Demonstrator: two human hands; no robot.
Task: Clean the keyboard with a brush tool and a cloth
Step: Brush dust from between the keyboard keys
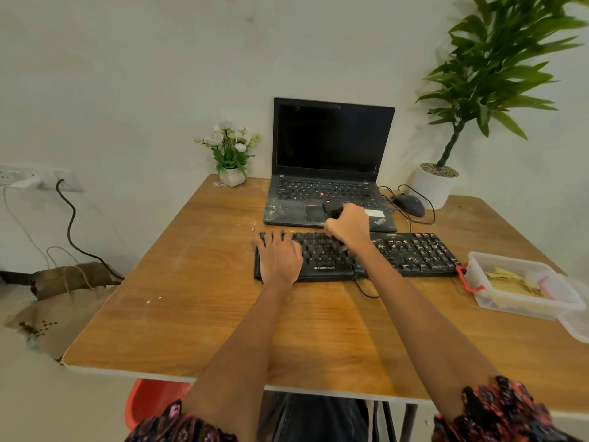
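Keyboard brushing under way, crumbs remain

Keyboard (357, 256) lies mid-table, just in front of the laptop (328, 173). Left hand (280, 253) rests flat, fingers straight, on its left end. Right hand (349, 226) grips the brush tool (333, 209) in a fist over the middle keys. Pale debris still dots the right-hand keys; the left looks cleaner, so brushing seems part done. No cloth visible; wiping is left. Bare table (223, 314) lies in front of the keyboard. Plastic container (522, 285) almost touches its right end.
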